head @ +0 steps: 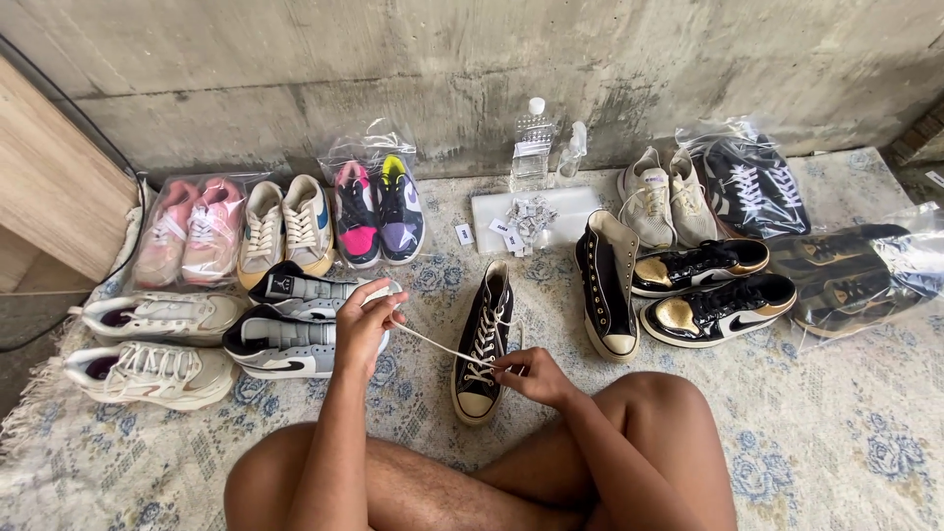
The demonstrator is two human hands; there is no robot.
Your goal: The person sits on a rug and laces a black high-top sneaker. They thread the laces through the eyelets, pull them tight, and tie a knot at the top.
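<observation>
The black high-top sneaker lies on the patterned rug, directly before the seated person's knees. Its white lace already crosses most eyelets; the top appears unfinished. Left hand, left of the sneaker, is closed on the taut lace end. Right hand, beside the sneaker's toe, pinches the lace. The matching sneaker stands to the right.

1. i take this for a corner of a home, floor level.
2. a patterned rug lies against a bare concrete wall.
3. many pairs of shoes, some in clear bags, sit in rows on it.
</observation>
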